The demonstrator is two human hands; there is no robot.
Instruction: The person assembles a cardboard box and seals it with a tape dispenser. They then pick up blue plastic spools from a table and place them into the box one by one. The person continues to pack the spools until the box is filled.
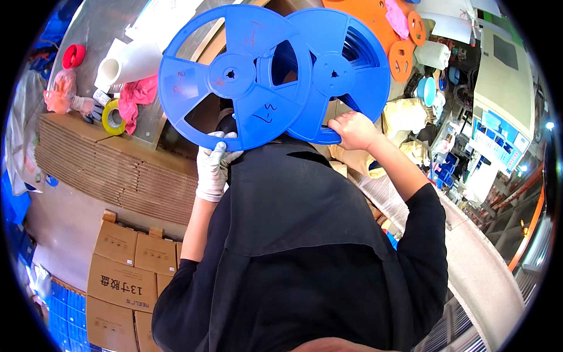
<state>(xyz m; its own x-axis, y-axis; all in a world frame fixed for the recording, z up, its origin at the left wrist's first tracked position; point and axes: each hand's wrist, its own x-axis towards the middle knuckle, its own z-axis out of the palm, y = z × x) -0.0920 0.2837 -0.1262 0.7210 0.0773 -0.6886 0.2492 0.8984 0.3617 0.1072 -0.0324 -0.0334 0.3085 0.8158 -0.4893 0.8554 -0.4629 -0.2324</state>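
Observation:
Two large blue plastic reels overlap in front of me. The left reel [187, 76] has handwritten marks and cut-out openings, and partly covers the right one. My left hand [214, 167], in a white glove, has its fingers closed on the left reel's lower rim. My right hand [355, 130] is bare and grips the lower edge of the right reel [363, 79], its fingers curled over the rim. Several curved blue edges show through an upper opening of the right reel; I cannot tell how many reels lie there.
On the left, a metal table [97, 32] bears a white roll [138, 61], yellow tape [111, 117] and a pink cloth [138, 100]. Flattened cardboard [117, 161] is stacked nearby, with cartons [114, 281] below. An orange panel [375, 23] and a pale machine [504, 76] stand right.

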